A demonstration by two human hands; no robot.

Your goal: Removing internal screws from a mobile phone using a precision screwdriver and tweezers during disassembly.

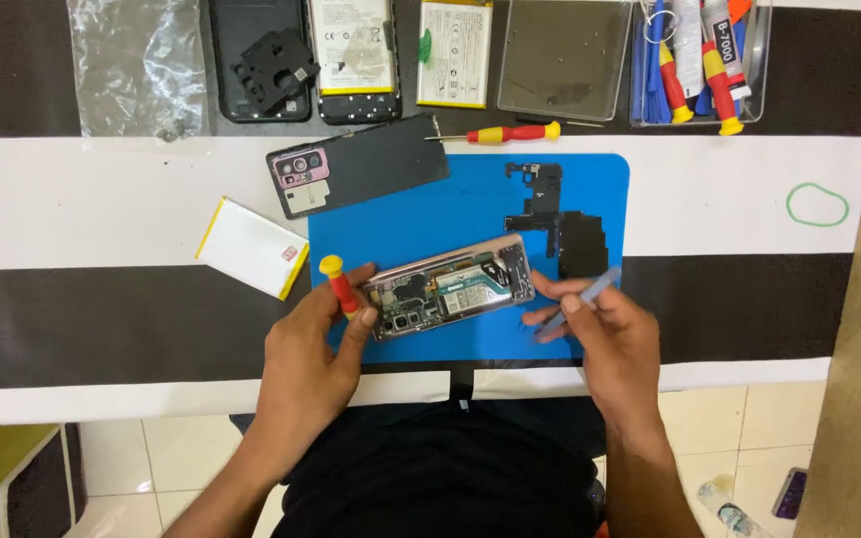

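Note:
An opened phone (pixel 450 287) with its circuit boards exposed lies tilted on a blue mat (pixel 401 219). My left hand (pixel 311 354) holds a small red and yellow screwdriver (pixel 339 282) at the phone's left end. My right hand (pixel 600 334) grips a thin blue-grey pry tool (pixel 590 294) just off the phone's right end. A black inner cover plate (pixel 570 234) rests on the mat beside that hand.
A phone back cover (pixel 356 164) and a white battery (pixel 251 246) lie left of the mat. Another screwdriver (pixel 510 133) sits above it. Along the far edge are further phones, batteries (pixel 455 52), a clear lid (pixel 562 58), a tool tray (pixel 700 60) and a plastic bag (pixel 137 65). A green rubber band (pixel 817 204) lies right.

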